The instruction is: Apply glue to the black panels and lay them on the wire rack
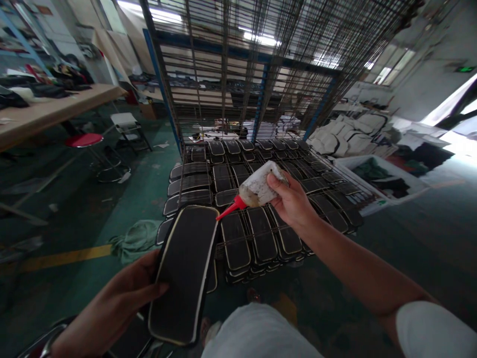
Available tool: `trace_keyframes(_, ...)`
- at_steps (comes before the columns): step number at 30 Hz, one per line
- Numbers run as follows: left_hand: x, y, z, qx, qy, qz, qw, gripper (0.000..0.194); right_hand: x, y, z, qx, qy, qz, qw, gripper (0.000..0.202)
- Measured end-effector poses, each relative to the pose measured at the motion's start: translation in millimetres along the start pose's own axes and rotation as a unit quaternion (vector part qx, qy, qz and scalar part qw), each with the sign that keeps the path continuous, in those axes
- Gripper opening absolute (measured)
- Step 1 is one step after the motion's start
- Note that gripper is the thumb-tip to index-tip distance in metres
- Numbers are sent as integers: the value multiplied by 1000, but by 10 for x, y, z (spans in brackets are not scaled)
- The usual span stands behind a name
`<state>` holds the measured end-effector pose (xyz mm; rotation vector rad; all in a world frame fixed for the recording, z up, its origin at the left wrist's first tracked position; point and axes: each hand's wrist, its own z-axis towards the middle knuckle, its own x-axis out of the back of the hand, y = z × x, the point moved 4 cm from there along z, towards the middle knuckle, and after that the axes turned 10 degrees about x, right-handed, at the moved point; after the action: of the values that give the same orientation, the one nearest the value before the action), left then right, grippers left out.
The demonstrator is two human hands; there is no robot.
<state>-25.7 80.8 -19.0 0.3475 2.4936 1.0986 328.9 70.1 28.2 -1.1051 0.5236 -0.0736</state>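
The left hand (pixel 124 293) grips a black rounded panel (pixel 184 273) by its long side, thumb on top, other fingers partly hidden. The right hand (pixel 292 199) has its fingers clamped on a dirty white squeeze bottle (pixel 261 183), whose red tip (pixel 233 205) is right at the panel's top right corner, near more black panels (pixel 265 236).

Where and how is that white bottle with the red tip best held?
Probably around the back of its wide body, coming from the right, as the right hand does now. The bottle tilts down to the left, its narrow red tip at the edge of the dark panel, so a grip there leaves the tip clear.
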Motion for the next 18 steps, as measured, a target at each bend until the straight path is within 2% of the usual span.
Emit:
trace_keyframes(5,-44,3,0,4,-16,-7,1000,50,-4,26,-115,-10,2,16,1000,47)
trace_keyframes(11,-103,-15,-14,35,-77,-19,996,38,-44,62,-276,-32,0,21,999,52)
trace_keyframes(18,-18,-50,-6,39,-44,-29,998,43,-72,123,-473,-55,16,31,998,51)
